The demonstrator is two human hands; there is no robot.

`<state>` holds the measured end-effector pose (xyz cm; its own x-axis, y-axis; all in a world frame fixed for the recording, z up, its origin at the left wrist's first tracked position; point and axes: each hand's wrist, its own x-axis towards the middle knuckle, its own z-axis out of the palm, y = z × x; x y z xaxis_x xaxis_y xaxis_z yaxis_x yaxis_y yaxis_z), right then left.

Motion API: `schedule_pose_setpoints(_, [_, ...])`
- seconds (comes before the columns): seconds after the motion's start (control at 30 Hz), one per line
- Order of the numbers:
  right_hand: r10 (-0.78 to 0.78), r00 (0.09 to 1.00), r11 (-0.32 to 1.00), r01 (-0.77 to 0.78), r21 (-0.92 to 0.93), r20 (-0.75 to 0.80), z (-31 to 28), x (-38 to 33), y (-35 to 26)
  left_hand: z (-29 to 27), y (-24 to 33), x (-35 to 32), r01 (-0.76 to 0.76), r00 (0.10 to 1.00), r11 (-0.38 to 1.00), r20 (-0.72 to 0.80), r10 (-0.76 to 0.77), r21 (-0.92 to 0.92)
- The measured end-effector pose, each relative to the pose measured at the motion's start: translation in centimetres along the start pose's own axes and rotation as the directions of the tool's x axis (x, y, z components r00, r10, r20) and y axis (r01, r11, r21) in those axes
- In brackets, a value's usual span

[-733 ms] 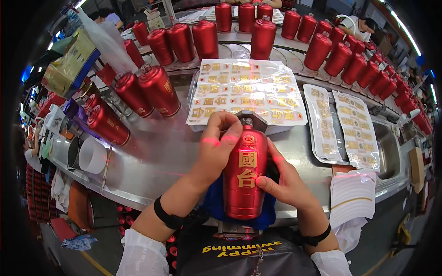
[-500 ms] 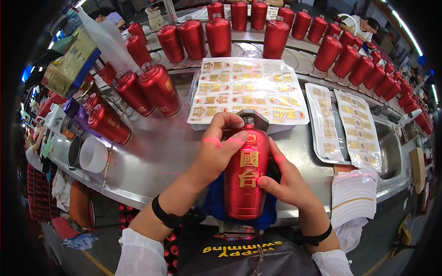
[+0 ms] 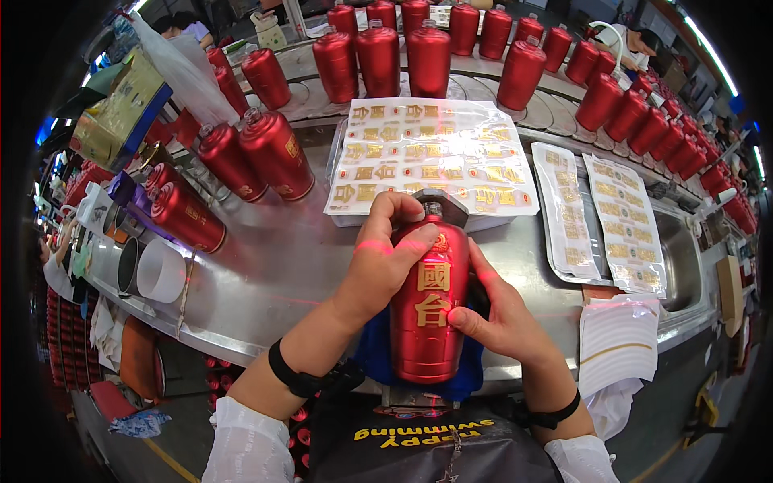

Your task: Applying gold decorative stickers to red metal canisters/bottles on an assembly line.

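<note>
A red bottle [image 3: 427,354] with large gold characters and a small round emblem leans in front of me, its base on a blue cloth [image 3: 472,372]. My left hand [image 3: 385,262] curls round its shoulder, thumb pressed beside the emblem and fingers by the neck. On the other side my right hand [image 3: 503,318] grips the bottle's body, thumb on its front. A dark angular block [image 3: 451,211] sits behind the neck. Just beyond lies a stack of clear-covered sheets [image 3: 435,153] bearing gold characters and small red emblems.
Red bottles [image 3: 278,157] stand at the left on the metal table [image 3: 266,266], near a white plastic ring [image 3: 163,271]. More red bottles [image 3: 427,60] line the curved conveyor [image 3: 483,92]. Gold label sheets [image 3: 624,217] rest at right by a sink [image 3: 684,258]. Other people work farther back.
The bottles on the conveyor have shifted to the right. My hands keep almost the same hold on the red bottle, with the left thumb still by the emblem.
</note>
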<state>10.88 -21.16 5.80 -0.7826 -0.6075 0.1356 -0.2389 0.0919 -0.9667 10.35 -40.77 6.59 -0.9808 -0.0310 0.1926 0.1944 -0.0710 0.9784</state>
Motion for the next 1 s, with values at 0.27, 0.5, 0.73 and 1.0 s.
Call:
schedule_pose_setpoints(0.27, [0.023, 1.0, 0.999, -0.023, 0.025, 0.005, 0.0, -0.1, 0.1, 0.4, 0.6, 0.2, 0.077, 0.997, 0.986, -0.01, -0.079, -0.149])
schedule_pose_setpoints(0.5, [0.011, 1.0, 0.999, -0.011, 0.048, 0.007, 0.1, 0.0, 0.2, 0.1, -0.1, -0.1, -0.019, 1.0, 0.999, 0.003, 0.019, -0.036])
schedule_pose_setpoints(0.73, [0.01, 1.0, 0.997, -0.01, 0.076, 0.004, 0.1, -0.1, 0.1, -2.3, 1.0, -0.9, -0.613, 0.787, 0.649, 0.281, 0.548, 0.45])
schedule_pose_setpoints(1.0, [-0.017, 1.0, 1.0, 0.017, 0.014, 0.009, -0.1, -0.1, 0.2, -2.3, 1.6, 0.7, -0.609, 0.785, 0.685, 0.43, 0.447, 0.399])
